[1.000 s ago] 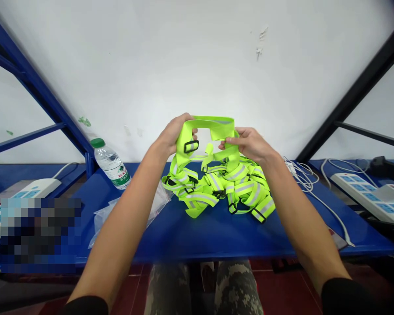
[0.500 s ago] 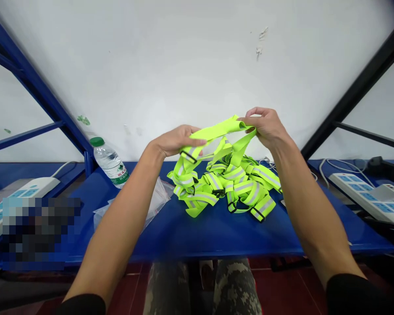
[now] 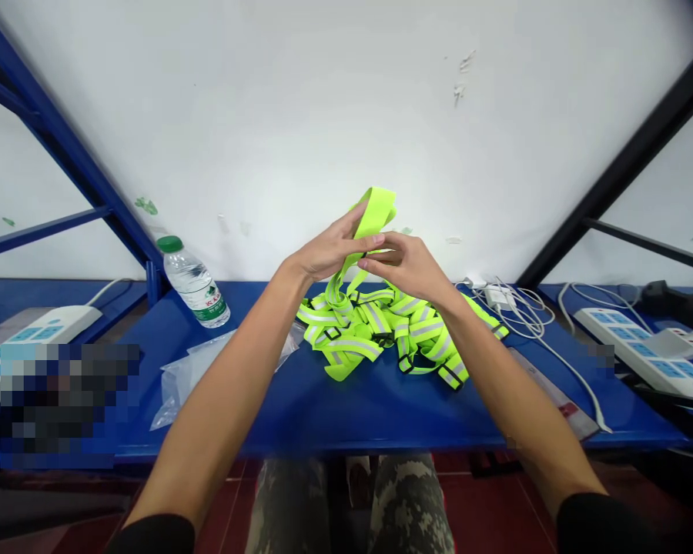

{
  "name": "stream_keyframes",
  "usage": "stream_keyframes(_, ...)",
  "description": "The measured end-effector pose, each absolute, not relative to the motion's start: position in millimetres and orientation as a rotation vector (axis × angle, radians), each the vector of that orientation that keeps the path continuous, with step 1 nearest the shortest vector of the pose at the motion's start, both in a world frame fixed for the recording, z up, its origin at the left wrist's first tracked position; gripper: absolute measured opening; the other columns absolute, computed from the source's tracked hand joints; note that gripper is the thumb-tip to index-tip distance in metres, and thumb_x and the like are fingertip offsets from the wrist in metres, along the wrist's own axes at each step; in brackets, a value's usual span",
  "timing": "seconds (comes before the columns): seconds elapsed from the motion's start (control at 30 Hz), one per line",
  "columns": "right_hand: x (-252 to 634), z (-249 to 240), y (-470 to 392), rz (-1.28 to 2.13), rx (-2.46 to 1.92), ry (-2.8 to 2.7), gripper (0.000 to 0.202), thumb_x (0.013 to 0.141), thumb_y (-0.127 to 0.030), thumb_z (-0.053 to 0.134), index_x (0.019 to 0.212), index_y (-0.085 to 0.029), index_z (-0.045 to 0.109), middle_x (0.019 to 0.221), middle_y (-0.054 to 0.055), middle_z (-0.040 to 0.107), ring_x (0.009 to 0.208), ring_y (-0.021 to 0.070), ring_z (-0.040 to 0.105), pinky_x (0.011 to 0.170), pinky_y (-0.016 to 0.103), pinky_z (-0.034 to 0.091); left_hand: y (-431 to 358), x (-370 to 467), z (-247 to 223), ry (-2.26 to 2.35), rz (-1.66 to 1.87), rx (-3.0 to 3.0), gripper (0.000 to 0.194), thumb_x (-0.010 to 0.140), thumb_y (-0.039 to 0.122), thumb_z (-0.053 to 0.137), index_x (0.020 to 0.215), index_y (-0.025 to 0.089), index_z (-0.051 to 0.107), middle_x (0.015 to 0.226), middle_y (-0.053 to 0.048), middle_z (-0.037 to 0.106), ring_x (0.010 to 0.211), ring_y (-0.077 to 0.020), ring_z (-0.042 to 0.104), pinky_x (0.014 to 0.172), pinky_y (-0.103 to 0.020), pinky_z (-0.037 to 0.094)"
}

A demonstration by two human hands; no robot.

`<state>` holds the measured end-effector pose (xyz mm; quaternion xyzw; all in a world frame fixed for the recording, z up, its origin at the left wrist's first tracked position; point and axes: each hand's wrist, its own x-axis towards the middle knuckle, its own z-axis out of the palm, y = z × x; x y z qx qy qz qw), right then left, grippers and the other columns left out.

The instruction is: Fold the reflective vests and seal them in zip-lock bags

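A neon yellow strap (image 3: 376, 211) is looped upright in my left hand (image 3: 335, 245), whose thumb presses on it. My right hand (image 3: 403, 264) is right beside it, its fingers closed at the strap near a small dark buckle, mostly hidden by the fingers. Part of the strap hangs down toward a tangled pile of yellow straps (image 3: 375, 319) with grey reflective stripes and black buckles, which lies on the blue table (image 3: 346, 419) below both hands.
Left on the table are a water bottle (image 3: 196, 285) with a green cap and clear plastic bags (image 3: 188, 373). White cables (image 3: 531, 315) and a flat card-like packet (image 3: 554, 392) lie at the right. Power strips (image 3: 647, 350) flank the table; a wall stands behind.
My right hand has moved left and down, next to my left hand. The strap, stretched between both hands before, is now folded into an upright loop at my left hand.
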<state>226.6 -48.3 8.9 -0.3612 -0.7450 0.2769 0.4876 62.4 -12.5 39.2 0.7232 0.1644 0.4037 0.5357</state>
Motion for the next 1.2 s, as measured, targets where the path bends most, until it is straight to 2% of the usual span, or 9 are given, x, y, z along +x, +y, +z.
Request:
stream_keyframes(0.23, 222, -3, -37, 0.670, -0.786, -1.716, 0.016, 0.073, -0.028, 0.068, 0.084, -0.016, 0.065, 0.087, 0.004, 0.070, 0.083, 0.0212, 0.066, 0.076, 0.036, 0.056, -11, 68, 40, 0.353, 0.752, 2.111, 0.051, 0.084, 0.045, 0.066, 0.130, 0.024, 0.060, 0.122, -0.009, 0.065, 0.119, -0.0301, 0.056, 0.102, -0.043, 0.045)
stream_keyframes(0.37, 225, -8, -29, 0.634, -0.768, -1.455, 0.008, 0.066, -0.023, 0.066, 0.071, -0.018, 0.062, 0.074, 0.001, 0.066, 0.079, 0.0208, 0.064, 0.074, 0.035, 0.054, -18, 68, 44, 0.399, 0.821, 2.232, 0.055, 0.072, 0.041, 0.078, 0.122, 0.023, 0.063, 0.118, -0.009, 0.066, 0.118, -0.0308, 0.056, 0.100, -0.042, 0.046)
stream_keyframes(0.5, 235, -5, -23, 0.968, -0.733, -1.154, 0.021, 0.058, -0.025, 0.071, 0.076, -0.021, 0.062, 0.076, 0.002, 0.067, 0.081, 0.0223, 0.065, 0.075, 0.039, 0.055, -15, 63, 37, 0.656, 1.024, 2.064, 0.065, 0.062, 0.029, 0.084, 0.120, 0.019, 0.058, 0.105, -0.008, 0.067, 0.100, -0.0257, 0.065, 0.087, -0.040, 0.052)
stream_keyframes(0.6, 240, 4, -32, 1.196, -0.647, -1.204, 0.026, 0.062, -0.032, 0.070, 0.085, -0.022, 0.064, 0.084, 0.004, 0.068, 0.084, 0.0223, 0.065, 0.074, 0.039, 0.055, -8, 63, 29, 0.770, 1.100, 1.944, 0.046, 0.064, 0.023, 0.080, 0.104, 0.015, 0.057, 0.089, -0.005, 0.067, 0.077, -0.0177, 0.066, 0.072, -0.034, 0.054)
stream_keyframes(0.7, 242, 11, -42, 1.231, -0.611, -1.274, 0.033, 0.070, -0.045, 0.065, 0.094, -0.022, 0.064, 0.089, 0.006, 0.068, 0.083, 0.0209, 0.063, 0.070, 0.036, 0.054, -1, 66, 27, 0.793, 1.307, 1.877, 0.033, 0.068, 0.021, 0.074, 0.094, 0.017, 0.055, 0.089, -0.003, 0.065, 0.076, -0.0148, 0.064, 0.068, -0.029, 0.052)
stream_keyframes(0.8, 245, 6, -39, 1.091, -0.740, -1.294, 0.037, 0.066, -0.043, 0.073, 0.094, -0.021, 0.064, 0.078, 0.003, 0.064, 0.066, 0.0150, 0.056, 0.058, 0.030, 0.048, 5, 66, 38, 0.830, 1.560, 1.795, 0.029, 0.073, 0.026, 0.070, 0.096, 0.020, 0.054, 0.093, -0.003, 0.063, 0.085, -0.0168, 0.063, 0.069, -0.029, 0.051)
stream_keyframes(0.97, 274, -9, -13, 0.735, -1.100, -1.281, 0.021, 0.064, -0.032, 0.073, 0.069, -0.018, 0.058, 0.052, -0.005, 0.043, 0.044, 0.0079, 0.035, 0.042, 0.026, 0.026, 9, 45, 73, 1.023, 1.927, 1.584, 0.026, 0.088, 0.034, 0.058, 0.111, 0.030, 0.046, 0.097, 0.000, 0.057, 0.085, -0.0148, 0.058, 0.069, -0.031, 0.046)
stream_keyframes(1.07, 308, -3, 1, 0.468, -1.156, -1.037, 0.021, 0.061, -0.031, 0.074, 0.065, -0.020, 0.056, 0.054, -0.003, 0.046, 0.045, 0.0108, 0.039, 0.042, 0.028, 0.028, 13, 21, 85, 1.109, 2.030, 1.506, 0.029, 0.094, 0.031, 0.050, 0.120, 0.031, 0.037, 0.096, 0.003, 0.053, 0.088, -0.0117, 0.052, 0.074, -0.030, 0.041)
stream_keyframes(1.2, 349, 15, 7, 0.263, -1.081, -0.814, 0.029, 0.061, -0.031, 0.077, 0.075, -0.028, 0.052, 0.067, -0.001, 0.051, 0.055, 0.0154, 0.044, 0.050, 0.034, 0.039, 29, -9, 79, 1.203, 1.985, 1.522, 0.032, 0.095, 0.029, 0.047, 0.124, 0.028, 0.033, 0.094, 0.002, 0.049, 0.088, -0.0116, 0.047, 0.075, -0.031, 0.037)
